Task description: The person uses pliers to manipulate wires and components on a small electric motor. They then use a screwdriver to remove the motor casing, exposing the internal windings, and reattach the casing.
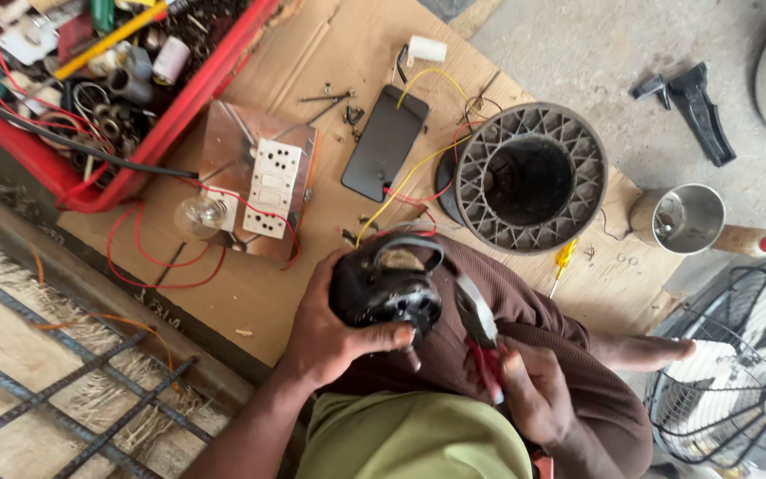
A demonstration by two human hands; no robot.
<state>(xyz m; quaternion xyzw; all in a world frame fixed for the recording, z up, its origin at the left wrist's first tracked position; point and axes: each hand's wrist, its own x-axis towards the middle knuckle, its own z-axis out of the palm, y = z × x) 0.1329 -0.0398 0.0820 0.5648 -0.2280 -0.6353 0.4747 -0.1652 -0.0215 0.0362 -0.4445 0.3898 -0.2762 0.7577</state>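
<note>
Hands work over the lap, above brown trousers. The left hand [330, 333] is closed around a black fan motor [385, 288], fingers wrapped under it and thumb across its front. The motor sits just below the edge of the cardboard sheet [347, 53]; its round face turns toward the camera, and its short shaft points down and to the right, toward the body. The right hand [534, 390] grips red-handled pliers [479, 333], whose long axis runs from the hand up and to the left, jaws beside the motor.

Yellow and red wires [401, 182] run from the motor up over the cardboard. A dark phone [386, 142] lies there, next to a grey round fan housing [529, 177]. To the left is a white switch board [272, 188] with 1 bulb [199, 215]. A red tool tray [90, 98] is in the upper left corner. A steel cup [680, 218] and a fan guard [738, 364] stand at the right.
</note>
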